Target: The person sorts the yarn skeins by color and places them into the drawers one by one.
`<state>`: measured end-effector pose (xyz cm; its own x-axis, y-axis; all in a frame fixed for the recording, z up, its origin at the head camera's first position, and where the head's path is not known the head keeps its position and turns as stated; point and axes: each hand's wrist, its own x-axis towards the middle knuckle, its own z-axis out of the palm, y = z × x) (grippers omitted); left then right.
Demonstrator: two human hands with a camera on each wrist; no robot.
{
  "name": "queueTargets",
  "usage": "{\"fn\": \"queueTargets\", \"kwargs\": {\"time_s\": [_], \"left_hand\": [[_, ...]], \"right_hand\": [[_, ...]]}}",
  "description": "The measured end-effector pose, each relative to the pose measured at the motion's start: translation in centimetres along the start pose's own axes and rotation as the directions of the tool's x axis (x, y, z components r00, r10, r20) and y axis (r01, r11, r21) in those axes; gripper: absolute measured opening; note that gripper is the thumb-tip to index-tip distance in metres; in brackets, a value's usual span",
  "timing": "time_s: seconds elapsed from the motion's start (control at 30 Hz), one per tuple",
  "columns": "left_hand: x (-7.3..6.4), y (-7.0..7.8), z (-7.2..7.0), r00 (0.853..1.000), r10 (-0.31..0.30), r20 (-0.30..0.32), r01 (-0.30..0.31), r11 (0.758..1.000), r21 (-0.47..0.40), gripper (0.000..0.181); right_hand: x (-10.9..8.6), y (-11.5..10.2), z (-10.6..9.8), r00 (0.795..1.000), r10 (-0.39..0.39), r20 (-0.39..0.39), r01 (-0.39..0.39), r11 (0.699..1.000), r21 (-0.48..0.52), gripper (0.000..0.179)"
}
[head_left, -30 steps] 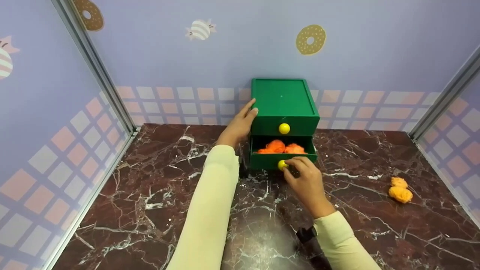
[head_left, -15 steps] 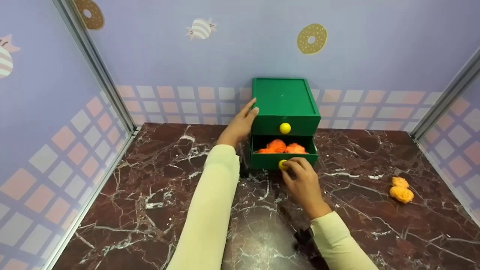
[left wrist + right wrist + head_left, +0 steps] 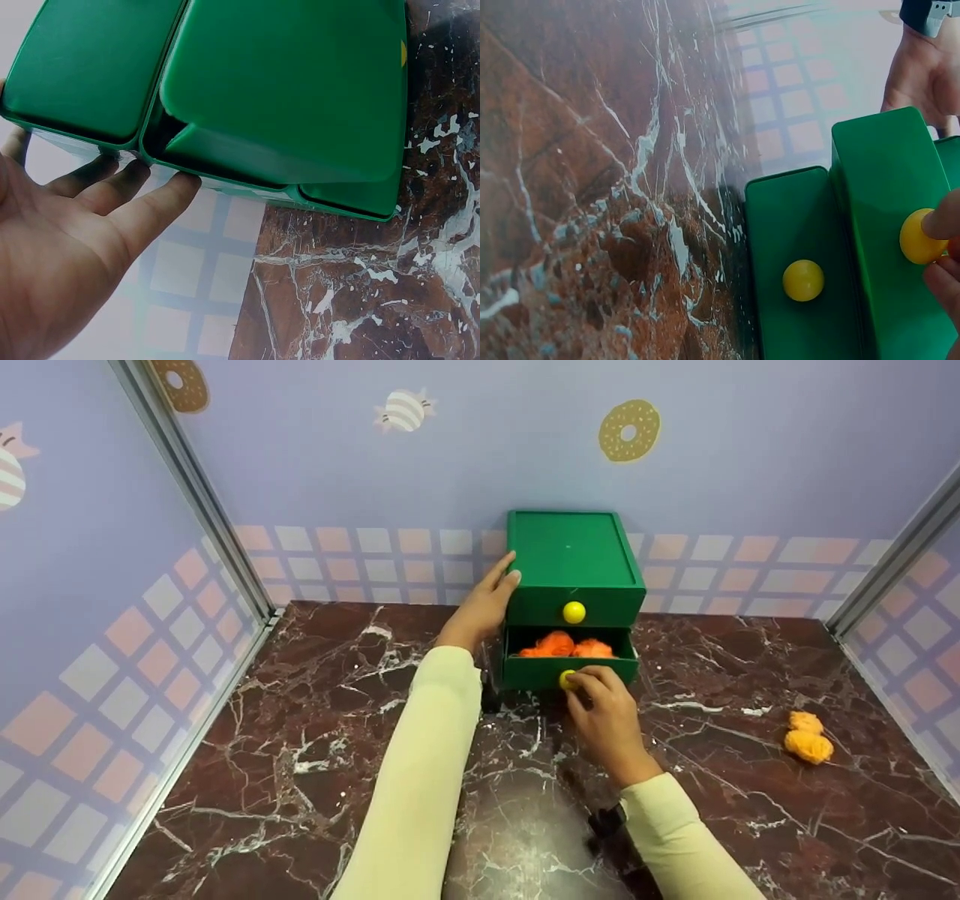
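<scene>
A green drawer cabinet [image 3: 568, 547] stands against the back wall. Its middle drawer [image 3: 532, 673] is pulled partway out, with orange balls of yarn [image 3: 555, 645] inside. My right hand [image 3: 609, 724] pinches that drawer's yellow round knob [image 3: 918, 238] between thumb and fingers. Extended fingers of my left hand [image 3: 480, 611] rest against the cabinet's left side; in the left wrist view the fingertips [image 3: 180, 187] touch its edge. The top drawer [image 3: 97, 67], also with a yellow knob [image 3: 574, 612], is closed. Below the pulled-out one, the bottom drawer [image 3: 795, 232] is closed too.
Two small yellow-orange yarn balls [image 3: 808, 744] lie together on the right of the dark red marble tabletop [image 3: 300, 780]. A patterned wall [image 3: 360, 472] rises close behind the cabinet, and side panels [image 3: 97, 607] border the table.
The middle drawer has slid slightly inward, with my right hand moving along on its knob. My left hand keeps its place on the cabinet. The head view has shifted a little.
</scene>
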<state>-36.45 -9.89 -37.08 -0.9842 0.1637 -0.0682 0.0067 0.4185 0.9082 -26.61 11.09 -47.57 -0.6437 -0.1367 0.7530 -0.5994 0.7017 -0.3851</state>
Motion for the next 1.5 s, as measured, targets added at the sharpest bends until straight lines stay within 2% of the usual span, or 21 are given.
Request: {"fn": "queueTargets", "kwargs": {"time_s": [0.73, 1.17, 1.5], "left_hand": [[0.0, -0.3, 0.3, 1.0, 0.015, -0.023, -0.015, 1.0, 0.0, 0.053], [-0.1, -0.3, 0.4, 0.999, 0.018, -0.037, -0.017, 1.0, 0.018, 0.053], [-0.2, -0.3, 0.5, 0.999, 0.017, -0.039, -0.017, 1.0, -0.006, 0.053]], "right_hand": [[2.2, 1.4, 1.5, 0.99, 0.113, 0.089, -0.114, 0.993, 0.001, 0.015], [3.5, 2.1, 2.3, 0.984, 0.15, 0.094, -0.149, 0.989, -0.025, 0.014], [4.0, 2.2, 2.6, 0.984, 0.157, 0.083, -0.154, 0.987, -0.035, 0.013]]}}
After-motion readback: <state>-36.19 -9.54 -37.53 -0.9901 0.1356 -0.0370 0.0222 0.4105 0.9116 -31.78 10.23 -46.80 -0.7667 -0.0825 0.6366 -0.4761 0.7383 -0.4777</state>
